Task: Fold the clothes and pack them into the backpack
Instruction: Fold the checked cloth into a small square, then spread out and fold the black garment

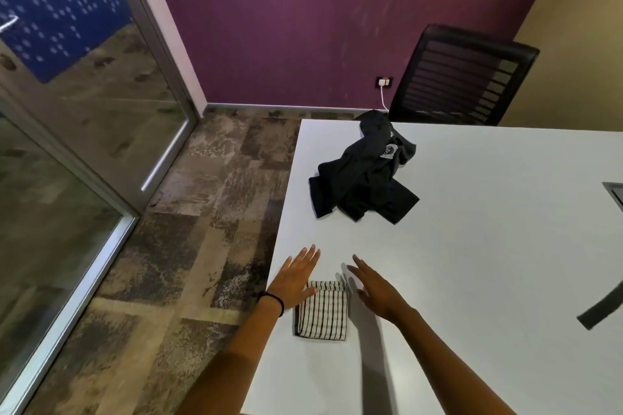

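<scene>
Flat, fingers straight, left hand (298,276) on far-left corner of cloth (323,312); right hand (374,286) open just right of cloth. Shirt (364,178) crumpled well beyond cloth. Probably best: pull shirt near, spread flat, square seams before folding.

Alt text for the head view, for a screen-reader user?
A folded black-and-white striped cloth lies on a white table; the left hand, fingers straight, overlaps its far left corner, and the right hand, also flat, is just right of it. A crumpled black garment lies farther back, near a black mesh chair.
</scene>
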